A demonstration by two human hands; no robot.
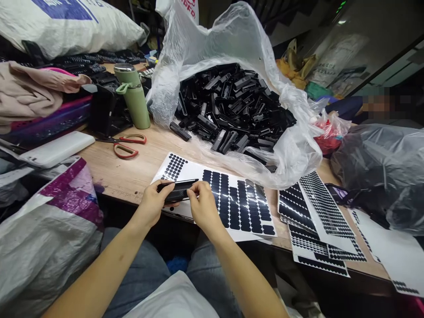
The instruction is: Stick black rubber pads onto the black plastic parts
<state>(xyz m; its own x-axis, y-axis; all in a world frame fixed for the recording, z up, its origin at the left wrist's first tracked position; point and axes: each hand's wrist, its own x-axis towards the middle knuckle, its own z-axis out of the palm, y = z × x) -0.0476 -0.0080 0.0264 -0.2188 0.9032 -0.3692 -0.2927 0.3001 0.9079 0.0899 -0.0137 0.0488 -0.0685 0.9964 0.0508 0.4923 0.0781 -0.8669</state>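
Observation:
My left hand (158, 201) is closed around a black plastic part (179, 191), long and narrow, held above the table's front edge. At the part's right end, the fingers of my right hand (202, 201) are pinched together against it; whether a small sticker sits between them I cannot make out. Beneath my hands lies a white sheet of black stickers (233, 201), with rows of small dots at its left and larger rounded shapes at its right. Behind it, a clear plastic bag (291, 154) gapes around a heap of similar black parts (228, 106).
Red-handled scissors (126, 145) and a green flask (137, 104) stand left of the bag. More sticker sheets (326, 207) overlap at the right, near a dark plastic bag (377, 163). A white sack (49, 247) is at my left. Another person's arm (347, 108) shows at far right.

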